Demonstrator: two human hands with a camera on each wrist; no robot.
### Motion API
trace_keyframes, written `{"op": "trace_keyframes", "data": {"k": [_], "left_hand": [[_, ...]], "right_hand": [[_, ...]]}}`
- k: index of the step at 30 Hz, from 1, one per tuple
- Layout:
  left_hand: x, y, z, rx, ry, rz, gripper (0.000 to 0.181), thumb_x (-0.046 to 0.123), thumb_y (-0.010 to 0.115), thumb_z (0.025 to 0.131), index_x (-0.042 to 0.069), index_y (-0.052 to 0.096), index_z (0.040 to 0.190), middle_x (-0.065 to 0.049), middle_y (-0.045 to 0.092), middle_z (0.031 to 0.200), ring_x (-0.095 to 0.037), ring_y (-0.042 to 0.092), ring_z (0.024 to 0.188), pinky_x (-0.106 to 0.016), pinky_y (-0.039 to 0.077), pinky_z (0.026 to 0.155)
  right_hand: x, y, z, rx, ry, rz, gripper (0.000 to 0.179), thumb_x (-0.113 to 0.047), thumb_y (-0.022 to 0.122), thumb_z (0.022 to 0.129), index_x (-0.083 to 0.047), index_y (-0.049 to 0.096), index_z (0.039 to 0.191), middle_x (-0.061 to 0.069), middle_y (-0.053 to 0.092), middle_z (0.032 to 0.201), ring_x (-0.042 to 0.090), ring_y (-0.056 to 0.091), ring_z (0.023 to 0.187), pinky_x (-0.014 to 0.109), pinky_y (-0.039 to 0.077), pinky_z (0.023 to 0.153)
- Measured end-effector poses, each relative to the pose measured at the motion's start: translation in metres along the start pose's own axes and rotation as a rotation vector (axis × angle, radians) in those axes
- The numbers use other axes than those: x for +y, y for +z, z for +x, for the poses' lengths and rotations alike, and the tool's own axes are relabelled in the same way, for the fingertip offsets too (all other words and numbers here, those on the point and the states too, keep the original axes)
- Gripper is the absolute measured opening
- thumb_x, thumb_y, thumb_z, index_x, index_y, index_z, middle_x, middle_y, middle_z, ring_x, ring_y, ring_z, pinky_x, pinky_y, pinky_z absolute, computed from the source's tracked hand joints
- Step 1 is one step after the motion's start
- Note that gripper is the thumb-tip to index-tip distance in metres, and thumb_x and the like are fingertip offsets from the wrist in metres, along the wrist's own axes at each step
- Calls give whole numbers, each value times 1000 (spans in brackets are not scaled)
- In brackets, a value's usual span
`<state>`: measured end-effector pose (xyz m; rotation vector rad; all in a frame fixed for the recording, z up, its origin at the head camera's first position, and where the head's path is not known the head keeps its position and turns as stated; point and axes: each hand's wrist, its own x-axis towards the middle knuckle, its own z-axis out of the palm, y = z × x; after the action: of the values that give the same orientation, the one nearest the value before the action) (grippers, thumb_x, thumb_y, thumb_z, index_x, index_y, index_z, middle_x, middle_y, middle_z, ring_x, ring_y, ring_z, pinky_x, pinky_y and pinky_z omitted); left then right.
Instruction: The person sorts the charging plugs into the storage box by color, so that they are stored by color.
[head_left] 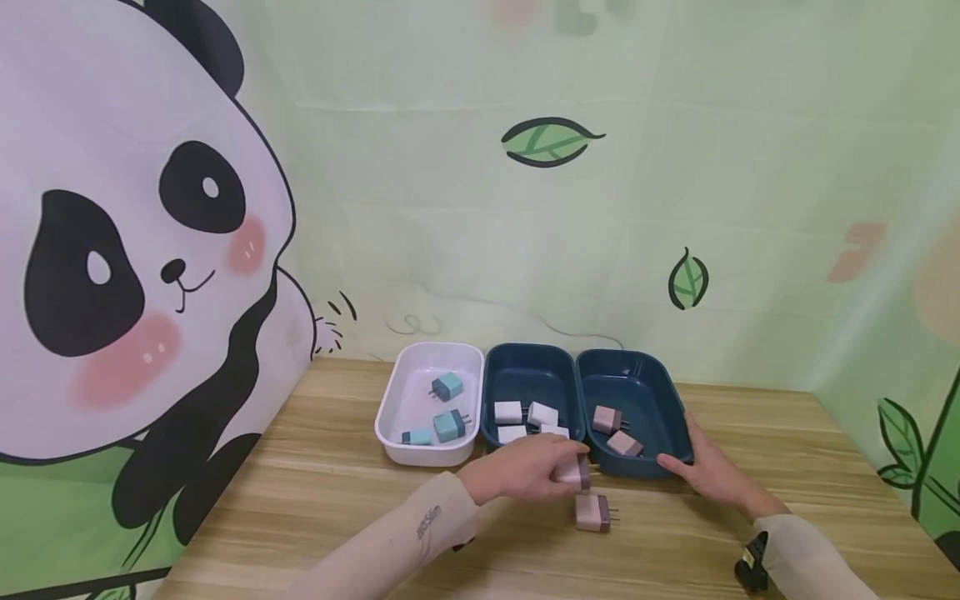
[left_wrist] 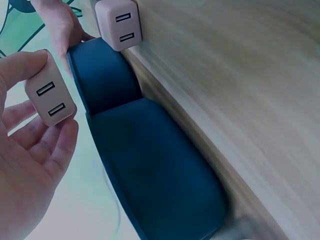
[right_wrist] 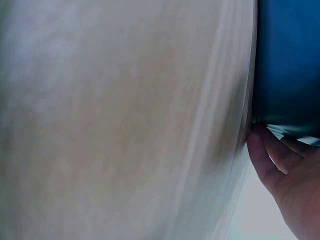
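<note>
My left hand [head_left: 525,468] pinches a pink USB charger [head_left: 572,472] between thumb and fingers, just in front of the trays. In the left wrist view, the held charger [left_wrist: 51,92] shows its two USB ports. A second pink charger [head_left: 592,512] lies on the table below that hand, its prongs to the right. My right hand [head_left: 712,471] holds the front right corner of the right blue tray [head_left: 633,468], thumb at the front and fingers along the side. Two pink chargers [head_left: 607,418] lie inside this tray.
The middle blue tray [head_left: 532,354] holds several white chargers [head_left: 507,412]. At the left, a white tray [head_left: 427,456] contains three teal chargers [head_left: 450,425]. The trays stand side by side on the wooden table [head_left: 300,500], near a printed backdrop [head_left: 450,208].
</note>
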<state>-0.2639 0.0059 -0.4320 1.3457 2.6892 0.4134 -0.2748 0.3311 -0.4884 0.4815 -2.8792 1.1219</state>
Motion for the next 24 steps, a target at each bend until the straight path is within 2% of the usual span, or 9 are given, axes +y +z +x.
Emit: {"op": "trace_keyframes", "data": {"k": [5, 11, 20, 24], "left_hand": [[1, -2, 4, 5, 0, -14, 53, 39, 59, 92, 17, 46, 139, 1, 53, 132, -8, 50, 111, -23, 45, 90], [3, -5, 10, 9, -8, -11, 52, 37, 58, 93, 18, 45, 139, 0, 53, 130, -7, 51, 105, -21, 46, 84], [3, -8, 21, 32, -25, -9, 53, 39, 59, 92, 18, 45, 139, 3, 54, 128, -7, 52, 100, -19, 47, 82], [2, -10, 27, 37, -36, -14, 55, 39, 60, 91, 21, 44, 141, 4, 53, 130, -7, 51, 103, -21, 46, 87]], "right_hand": [[1, 1, 0, 3, -15, 14, 96, -29, 65, 90, -4, -5, 150, 31, 9, 151, 54, 23, 130, 69, 20, 98], [3, 2, 1, 3, -13, 14, 96, -30, 65, 90, -6, -5, 150, 30, 11, 151, 53, 26, 129, 69, 22, 98], [2, 3, 1, 3, 1, 14, 96, -30, 65, 90, -7, -6, 151, 30, 11, 151, 53, 27, 128, 68, 22, 98], [2, 3, 0, 4, 2, 16, 96, -30, 65, 90, -7, -6, 151, 29, 11, 151, 53, 27, 129, 68, 21, 98]]}}
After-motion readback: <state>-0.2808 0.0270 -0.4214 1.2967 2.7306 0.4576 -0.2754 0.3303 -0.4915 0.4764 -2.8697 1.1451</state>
